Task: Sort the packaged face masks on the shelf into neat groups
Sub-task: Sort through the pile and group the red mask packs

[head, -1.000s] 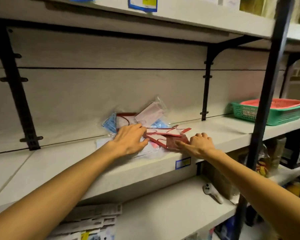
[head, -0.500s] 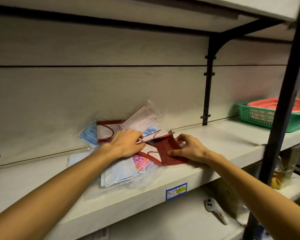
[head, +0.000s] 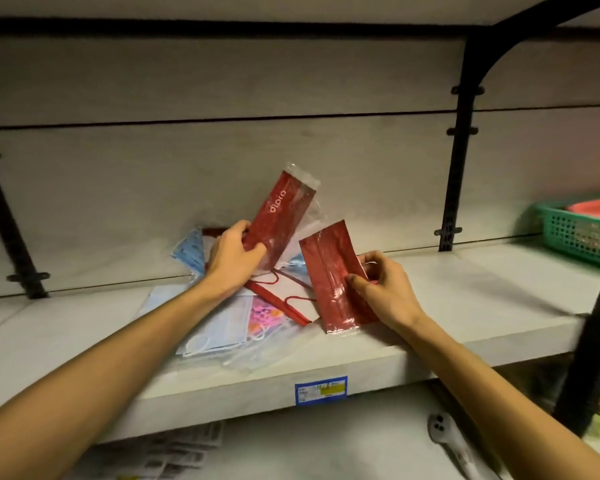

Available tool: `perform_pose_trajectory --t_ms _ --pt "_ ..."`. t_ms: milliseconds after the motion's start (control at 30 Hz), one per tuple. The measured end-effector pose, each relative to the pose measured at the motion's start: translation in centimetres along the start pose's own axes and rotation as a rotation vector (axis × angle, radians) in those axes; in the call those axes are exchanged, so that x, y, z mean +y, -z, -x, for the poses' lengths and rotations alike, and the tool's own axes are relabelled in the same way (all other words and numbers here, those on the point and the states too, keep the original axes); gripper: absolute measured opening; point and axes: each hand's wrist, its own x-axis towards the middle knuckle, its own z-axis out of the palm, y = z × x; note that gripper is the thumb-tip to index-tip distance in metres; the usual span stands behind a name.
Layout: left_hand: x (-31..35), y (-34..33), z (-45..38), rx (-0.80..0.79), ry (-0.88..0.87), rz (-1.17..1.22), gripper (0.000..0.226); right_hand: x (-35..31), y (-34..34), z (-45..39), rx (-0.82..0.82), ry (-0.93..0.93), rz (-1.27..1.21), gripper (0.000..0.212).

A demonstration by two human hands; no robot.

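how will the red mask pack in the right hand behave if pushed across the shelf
The glossy red plastic-wrapped mask pack is probably slippery, given its sheen. It looks thin and flat, so likely light and floppy. It won't roll; pinched in the right hand, it keeps its shape.

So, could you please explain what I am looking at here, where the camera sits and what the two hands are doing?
There is no machine here: a person wears a camera on the head, so you look forward and down along their own arms at a pale shelf. The left hand grips a dark red packaged mask lifted above the shelf. The right hand pinches a second red packaged mask, whose lower end is near the shelf. Between and behind them lies a loose pile of packaged masks: light blue, white with red trim, and a pink patterned one. A green basket stands at the far right, and a price label is on the shelf edge.
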Motion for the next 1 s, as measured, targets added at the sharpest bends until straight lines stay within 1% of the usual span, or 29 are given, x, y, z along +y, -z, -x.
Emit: perform_pose_trajectory --t_ms 100,200,267,333,433,567,667,767,867,933,1000 --pt "0.3 1.1 0.8 0.046 0.125 0.163 0.021 -0.8 -0.1 0.3 -0.019 -0.009 -0.099 0.012" --pt "0.8 2.9 2.3 0.107 0.236 0.321 0.023 -2.0 0.1 0.2 -0.06 -0.143 -0.303 0.012" --pt "1.3 4.7 3.8 0.128 0.275 0.411 0.023 -2.9 0.0 0.2 -0.083 -0.185 -0.349 0.01" --pt "1.5 6.6 5.3 0.126 0.303 0.467 0.024 -3.9 -0.7 0.5 -0.078 -0.167 -0.349 0.009" --pt "1.3 9.9 7.2 0.136 0.33 0.433 0.029 -6.3 -3.0 1.6 -0.065 -0.109 -0.368 0.015" --pt "0.1 14.9 10.5 0.14 0.3 0.381 0.033 -10.1 -6.6 4.2 -0.082 -0.099 -0.473 0.007" --pt "-0.8 19.0 13.1 0.128 0.282 0.349 0.033 -12.8 -9.9 6.8 -0.129 -0.108 -0.513 0.009" --pt "-2.4 24.8 16.6 0.136 0.287 0.28 0.029 -16.1 -14.8 10.7 -0.184 -0.086 -0.545 0.018" --pt "-4.1 30.7 20.1 0.142 0.303 0.207 0.028 -19.3 -20.2 14.8 -0.271 -0.078 -0.562 0.015" --pt "-5.3 34.3 22.3 0.18 0.329 0.158 0.028 -21.2 -23.8 17.4 -0.304 -0.081 -0.55 0.014" --pt "-6.6 37.9 24.4 0.207 0.365 0.114 0.027 -22.8 -27.3 19.9 -0.329 -0.098 -0.557 0.017"
